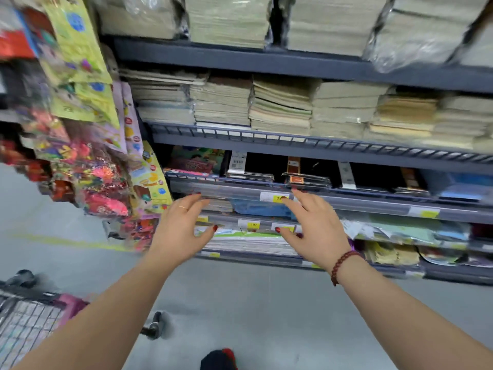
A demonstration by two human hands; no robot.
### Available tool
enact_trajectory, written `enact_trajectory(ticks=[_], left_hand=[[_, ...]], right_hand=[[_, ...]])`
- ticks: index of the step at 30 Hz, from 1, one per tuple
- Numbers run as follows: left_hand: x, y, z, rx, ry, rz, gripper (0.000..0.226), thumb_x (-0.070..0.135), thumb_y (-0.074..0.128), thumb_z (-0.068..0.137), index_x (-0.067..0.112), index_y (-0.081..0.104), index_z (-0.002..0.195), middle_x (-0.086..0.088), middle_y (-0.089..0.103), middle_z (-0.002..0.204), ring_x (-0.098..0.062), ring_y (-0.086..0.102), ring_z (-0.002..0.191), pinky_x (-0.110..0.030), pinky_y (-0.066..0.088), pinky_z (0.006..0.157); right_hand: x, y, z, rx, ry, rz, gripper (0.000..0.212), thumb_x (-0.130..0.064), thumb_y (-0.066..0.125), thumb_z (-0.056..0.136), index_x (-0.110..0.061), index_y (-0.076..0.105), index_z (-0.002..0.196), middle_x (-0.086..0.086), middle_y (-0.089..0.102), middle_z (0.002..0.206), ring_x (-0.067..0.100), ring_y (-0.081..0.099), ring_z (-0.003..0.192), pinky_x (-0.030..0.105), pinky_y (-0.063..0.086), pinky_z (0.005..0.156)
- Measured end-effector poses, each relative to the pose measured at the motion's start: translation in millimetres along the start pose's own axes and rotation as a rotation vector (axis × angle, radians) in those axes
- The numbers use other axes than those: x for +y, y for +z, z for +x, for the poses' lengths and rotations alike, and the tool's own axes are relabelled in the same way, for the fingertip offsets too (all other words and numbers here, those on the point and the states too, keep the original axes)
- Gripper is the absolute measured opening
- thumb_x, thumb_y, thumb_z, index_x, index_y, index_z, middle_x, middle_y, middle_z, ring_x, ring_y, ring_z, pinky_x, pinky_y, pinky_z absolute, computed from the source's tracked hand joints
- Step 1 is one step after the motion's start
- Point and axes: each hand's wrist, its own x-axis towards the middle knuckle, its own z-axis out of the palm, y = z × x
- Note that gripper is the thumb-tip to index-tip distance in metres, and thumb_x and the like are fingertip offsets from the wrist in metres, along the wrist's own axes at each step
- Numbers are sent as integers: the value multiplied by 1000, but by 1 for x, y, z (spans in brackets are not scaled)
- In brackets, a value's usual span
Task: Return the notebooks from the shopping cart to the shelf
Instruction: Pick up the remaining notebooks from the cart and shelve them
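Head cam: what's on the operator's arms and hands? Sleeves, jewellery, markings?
The left forearm and right forearm are bare, no sleeves in view. The left hand has a thin gold ring on one finger; the right hand has a dark red bead bracelet at the wrist. The nails on both are painted dark red. No gloves.

shop: price-tagged shelf (293,201) of notebooks (280,108)

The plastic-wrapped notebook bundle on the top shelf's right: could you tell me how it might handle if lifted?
The plastic-wrapped bundle stacks many notebooks thickly, so it is probably heavy. Its glossy, crinkled film looks slippery to grip. Wrapped, it should likely stay together.
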Motion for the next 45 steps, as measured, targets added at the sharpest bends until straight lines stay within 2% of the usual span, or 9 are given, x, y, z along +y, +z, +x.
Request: enact_trajectory(ticks=[5, 14, 19, 21, 26, 30, 33, 38, 45], left_hand=[[27, -23, -67, 20, -97, 112, 65, 55, 44, 74, 12, 64, 119, -10, 64, 121, -32, 60, 110, -44, 52, 86], [70, -75, -193, 80, -266, 221, 55, 46, 59, 76, 20, 59, 124, -3, 62, 123, -26, 59, 113, -39, 48, 93], [63, -114, -262, 105, -454, 309, 64, 54, 42, 76, 22, 54, 130, -1, 59, 130, -25, 55, 120, -41, 43, 100], [57, -127, -290, 138, -522, 313, 63, 52, 43, 77, 22, 53, 131, 0, 57, 132, -23, 52, 123, -41, 41, 103], [36, -150, -366, 192, -669, 331, 58, 50, 53, 82, 26, 47, 135, 6, 50, 138, -18, 45, 128, -38, 34, 109], [10, -160, -430, 249, -778, 312, 62, 56, 43, 78, 23, 53, 131, 3, 55, 133, -20, 52, 122, -38, 42, 104], [-17, -170, -469, 271, -781, 282, 63, 57, 42, 75, 23, 56, 127, 3, 58, 129, -20, 57, 116, -36, 48, 97], [-68, -188, -526, 258, -741, 272, 58, 49, 53, 74, 15, 62, 121, -5, 65, 121, -25, 62, 107, -35, 52, 90], [-144, -205, -574, 177, -707, 260, 59, 46, 55, 75, 16, 57, 126, -4, 62, 124, -25, 60, 112, -37, 50, 93]], right_hand=[[-3, -27, -44, 29, -116, 28, 55, -46, 59, 74, -13, 61, 118, 12, 60, 126, 36, 58, 110, 46, 48, 94], [-47, -55, -84, -12, -382, 111, 59, -46, 62, 79, -14, 55, 128, 11, 50, 140, 34, 46, 127, 46, 36, 105], [-103, -62, -97, 19, -559, 174, 57, -46, 57, 75, -14, 58, 123, 10, 58, 130, 34, 53, 119, 46, 43, 97], [-129, -63, -103, 17, -624, 179, 58, -48, 55, 75, -15, 58, 123, 8, 57, 130, 32, 51, 120, 45, 43, 99], [-201, -58, -122, -14, -778, 179, 60, -50, 57, 80, -17, 53, 130, 4, 52, 136, 28, 44, 127, 44, 36, 105], [-271, -50, -145, -51, -900, 149, 58, -49, 59, 82, -20, 50, 131, 4, 49, 140, 26, 39, 133, 43, 31, 110], [-325, -43, -165, -59, -936, 132, 59, -49, 59, 83, -20, 48, 133, 3, 48, 140, 25, 39, 133, 43, 31, 110], [-414, -30, -199, -74, -972, 117, 61, -48, 62, 81, -18, 49, 132, 6, 50, 138, 27, 41, 130, 43, 32, 109], [-501, -6, -226, -184, -913, 104, 65, -53, 52, 86, -20, 38, 140, 2, 38, 148, 23, 30, 138, 41, 23, 115]])
